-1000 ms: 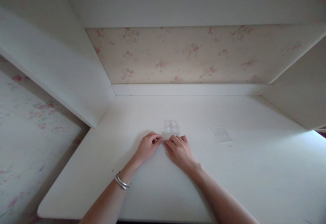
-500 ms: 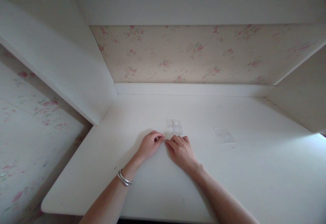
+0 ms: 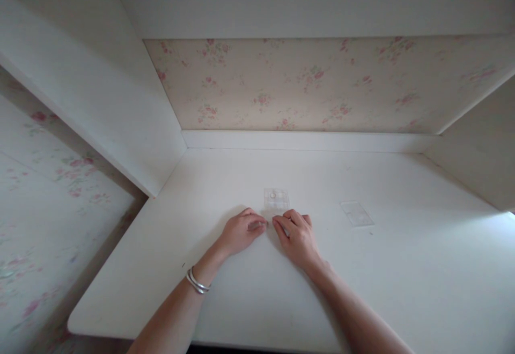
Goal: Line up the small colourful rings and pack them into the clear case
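Observation:
Fingertips pinched, my left hand (image 3: 243,230) is low over the white desk, with a silver bangle on its wrist. My right hand (image 3: 296,236) faces it from the right, thumb and forefinger likewise pinched. A narrow gap lies between the two sets of fingertips. Whatever they hold is too small to make out. Just beyond the fingers lies a clear plastic case (image 3: 277,198) with compartments and a small round thing inside. Off to the right, a flat clear plastic lid or plate (image 3: 357,213) rests on the desk.
The white desk (image 3: 225,311) has a raised back edge and white side panels (image 3: 112,102). Floral wallpaper (image 3: 289,86) covers the wall behind. A tiny dark bit (image 3: 183,264) lies near my left forearm, and another speck (image 3: 370,233) is by the clear plate.
My right hand has shifted slightly right, widening the gap between the fingertips. My left hand has edged right. The whole view has drifted a little.

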Tool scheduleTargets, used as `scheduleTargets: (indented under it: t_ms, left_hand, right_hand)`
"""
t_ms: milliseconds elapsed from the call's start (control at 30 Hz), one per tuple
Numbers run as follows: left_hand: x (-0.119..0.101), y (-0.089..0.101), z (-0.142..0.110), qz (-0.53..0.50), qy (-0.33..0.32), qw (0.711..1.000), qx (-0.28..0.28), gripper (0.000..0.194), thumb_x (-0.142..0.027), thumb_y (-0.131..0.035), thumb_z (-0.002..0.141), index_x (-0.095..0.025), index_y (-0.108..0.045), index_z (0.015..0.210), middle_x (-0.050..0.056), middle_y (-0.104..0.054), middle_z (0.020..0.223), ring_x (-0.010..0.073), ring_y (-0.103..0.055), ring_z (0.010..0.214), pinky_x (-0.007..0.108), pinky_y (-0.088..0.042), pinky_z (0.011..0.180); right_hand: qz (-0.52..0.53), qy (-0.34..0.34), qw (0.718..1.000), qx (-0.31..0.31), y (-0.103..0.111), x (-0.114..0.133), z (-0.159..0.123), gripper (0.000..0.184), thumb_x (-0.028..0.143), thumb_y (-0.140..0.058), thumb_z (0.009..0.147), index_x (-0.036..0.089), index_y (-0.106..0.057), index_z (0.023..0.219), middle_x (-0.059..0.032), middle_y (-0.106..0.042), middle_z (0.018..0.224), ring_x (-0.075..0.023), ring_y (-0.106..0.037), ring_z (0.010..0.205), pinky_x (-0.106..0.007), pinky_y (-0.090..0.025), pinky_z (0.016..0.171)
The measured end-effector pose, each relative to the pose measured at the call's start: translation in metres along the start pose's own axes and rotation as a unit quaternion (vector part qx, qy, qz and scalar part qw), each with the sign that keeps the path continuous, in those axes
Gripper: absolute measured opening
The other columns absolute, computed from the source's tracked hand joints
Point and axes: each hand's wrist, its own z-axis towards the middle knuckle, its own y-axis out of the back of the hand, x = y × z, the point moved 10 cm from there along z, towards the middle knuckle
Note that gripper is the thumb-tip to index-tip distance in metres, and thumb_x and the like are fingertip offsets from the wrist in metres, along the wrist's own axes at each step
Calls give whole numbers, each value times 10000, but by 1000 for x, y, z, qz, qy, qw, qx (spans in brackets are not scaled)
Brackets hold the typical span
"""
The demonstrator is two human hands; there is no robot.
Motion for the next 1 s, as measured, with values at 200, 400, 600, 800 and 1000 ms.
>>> scheduleTargets:
  t_ms: [200, 400, 600, 800, 1000]
  left_hand:
    - [-11, -3, -4, 116, -36, 992, -21, 196, -321, -504, 866, -271, -649, 988, 4, -572, 942, 125, -578, 773, 238, -442, 704]
    - [-9, -2, -5, 113, -38, 992, -28, 205, -303, -452, 898, -253, -648, 930, 3, -559, 925, 121, -575, 762, 245, -439, 708]
    - [-4, 2, -4, 65, -25, 997, -38, 192, -299, -478, 883, -249, -661, 913, 7, -558, 919, 117, -560, 735, 243, -433, 692]
    - [10, 12, 2, -41, 3, 996, -78, 199, -320, -509, 865, -209, -674, 856, 8, -542, 859, 110, -529, 711, 230, -428, 668]
    - [17, 17, 6, -84, 8, 992, -97, 213, -329, -517, 858, -188, -676, 862, 10, -527, 810, 109, -503, 679, 229, -416, 642]
  right_hand:
    - [9, -45, 998, -36, 5, -18, 4, 215, 300, -471, 908, 234, -675, 917, -25, -588, 819, -137, -539, 755, -300, -302, 759]
    - [-19, -53, 997, -62, 16, -25, 28, 211, 314, -484, 900, 237, -680, 909, -15, -594, 837, -130, -551, 762, -300, -296, 759]
    - [-54, -44, 994, -80, 17, -29, 59, 202, 299, -498, 888, 234, -689, 902, -13, -599, 844, -126, -554, 767, -300, -277, 763]
    - [-103, -35, 994, -25, -1, -34, 69, 220, 302, -479, 886, 245, -691, 873, -22, -608, 846, -143, -549, 791, -307, -260, 756]
    - [-51, -66, 994, -66, 13, -54, 63, 251, 345, -470, 878, 235, -696, 868, -22, -624, 818, -138, -565, 751, -303, -294, 754]
